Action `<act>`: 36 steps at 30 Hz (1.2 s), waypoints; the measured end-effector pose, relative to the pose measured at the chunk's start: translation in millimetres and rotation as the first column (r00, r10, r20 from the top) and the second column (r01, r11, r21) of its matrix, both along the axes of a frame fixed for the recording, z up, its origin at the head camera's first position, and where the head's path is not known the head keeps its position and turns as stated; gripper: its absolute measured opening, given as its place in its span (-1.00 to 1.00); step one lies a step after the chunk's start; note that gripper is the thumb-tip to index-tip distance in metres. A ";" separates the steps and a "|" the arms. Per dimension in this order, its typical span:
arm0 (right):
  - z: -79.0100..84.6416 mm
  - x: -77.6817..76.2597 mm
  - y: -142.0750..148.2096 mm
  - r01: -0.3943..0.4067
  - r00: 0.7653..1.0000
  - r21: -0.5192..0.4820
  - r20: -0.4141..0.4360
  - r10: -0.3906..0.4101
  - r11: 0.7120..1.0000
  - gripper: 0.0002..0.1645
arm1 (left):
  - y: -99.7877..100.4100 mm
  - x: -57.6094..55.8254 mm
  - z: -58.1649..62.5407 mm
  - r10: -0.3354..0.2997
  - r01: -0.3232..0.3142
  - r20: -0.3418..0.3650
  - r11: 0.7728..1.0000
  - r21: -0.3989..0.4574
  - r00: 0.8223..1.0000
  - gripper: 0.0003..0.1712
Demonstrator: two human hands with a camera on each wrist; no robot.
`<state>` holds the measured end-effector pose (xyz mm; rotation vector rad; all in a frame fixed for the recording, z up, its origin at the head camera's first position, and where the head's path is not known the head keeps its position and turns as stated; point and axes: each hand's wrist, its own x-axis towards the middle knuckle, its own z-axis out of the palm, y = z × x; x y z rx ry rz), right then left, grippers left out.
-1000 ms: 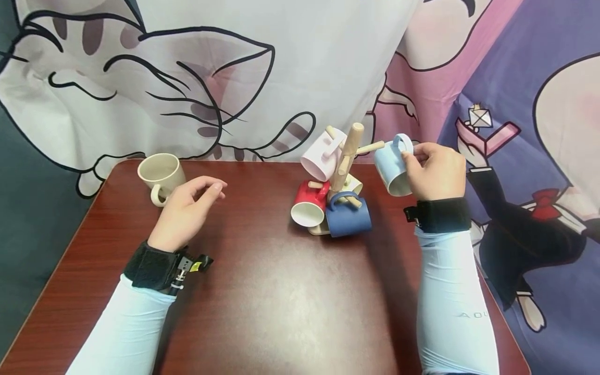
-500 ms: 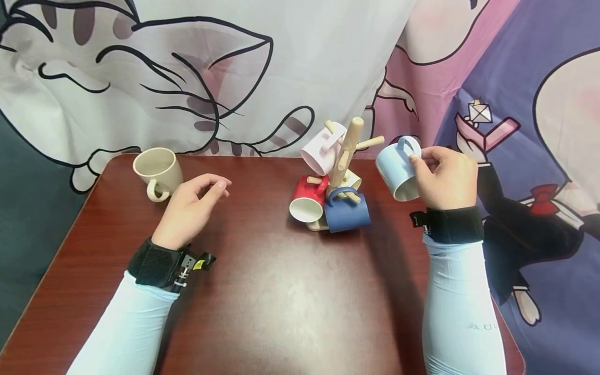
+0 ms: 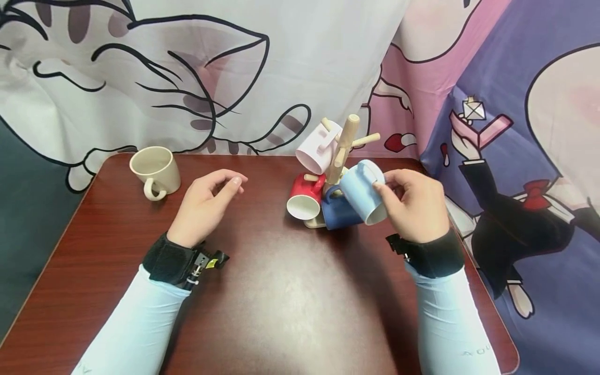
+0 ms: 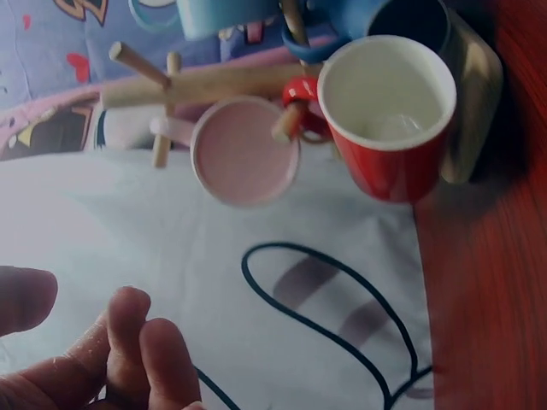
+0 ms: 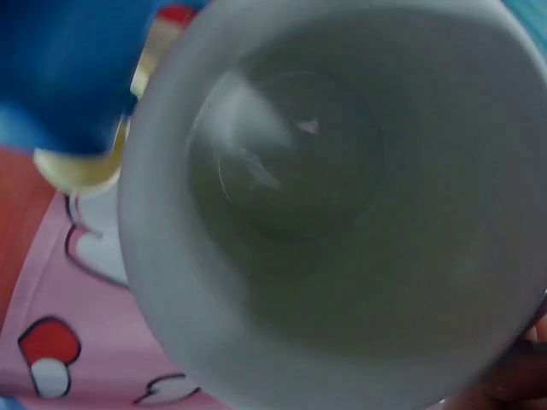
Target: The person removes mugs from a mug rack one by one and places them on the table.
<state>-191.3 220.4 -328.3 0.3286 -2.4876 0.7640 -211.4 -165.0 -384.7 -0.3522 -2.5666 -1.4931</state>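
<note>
My right hand [image 3: 417, 205] pinches a light blue mug [image 3: 361, 190] by its handle side, mouth tilted downward. In the head view this mug overlaps the dark blue mug [image 3: 338, 216] hanging low on a wooden mug tree [image 3: 348, 136]. A pink mug [image 3: 319, 150] hangs from an upper peg, and a red mug [image 3: 303, 200] from a lower one. The light blue mug's pale inside [image 5: 299, 213] fills most of the right wrist view. My left hand [image 3: 203, 205] hovers left of the tree with relaxed fingers, holding nothing.
A beige mug [image 3: 157, 172] stands upright at the table's back left. Behind the tree, a pale yellow mug [image 5: 81, 171] shows in the right wrist view. An upper peg [image 3: 367, 139] points right without a mug. Printed cloth [image 3: 187, 67] hangs along the brown table's [image 3: 281, 291] back edge.
My right hand has brought the light blue mug left and lower, from beside the mug tree to in front of the dark blue mug. My left hand has shifted slightly right.
</note>
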 end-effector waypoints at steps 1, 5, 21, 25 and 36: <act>-1.3 2.6 -3.2 -0.020 1.000 -0.004 -0.004 0.020 1.000 -0.87 | 2.8 0.6 1.2 -0.005 0.005 -0.004 1.000 0.007 1.000 -0.65; -4.6 11.5 -14.5 -0.092 0.996 -0.022 0.007 0.092 0.995 -0.90 | 12.5 4.0 6.1 -0.021 0.022 -0.016 1.000 0.014 1.000 -0.67; -32.0 18.7 -74.8 -0.420 0.902 -0.036 0.095 0.421 0.907 -0.83 | 46.8 20.8 14.6 -0.148 0.143 -0.065 0.986 -0.086 0.987 -0.77; -35.5 17.4 -85.7 -0.458 0.881 -0.035 0.116 0.459 0.888 -0.85 | 47.7 22.7 14.4 -0.188 0.181 -0.052 0.977 -0.112 0.981 -0.80; -40.4 12.8 -90.9 -0.469 0.869 -0.051 0.153 0.471 0.882 -0.80 | 43.4 20.1 9.7 -0.383 0.384 0.027 0.922 -0.055 0.923 -0.85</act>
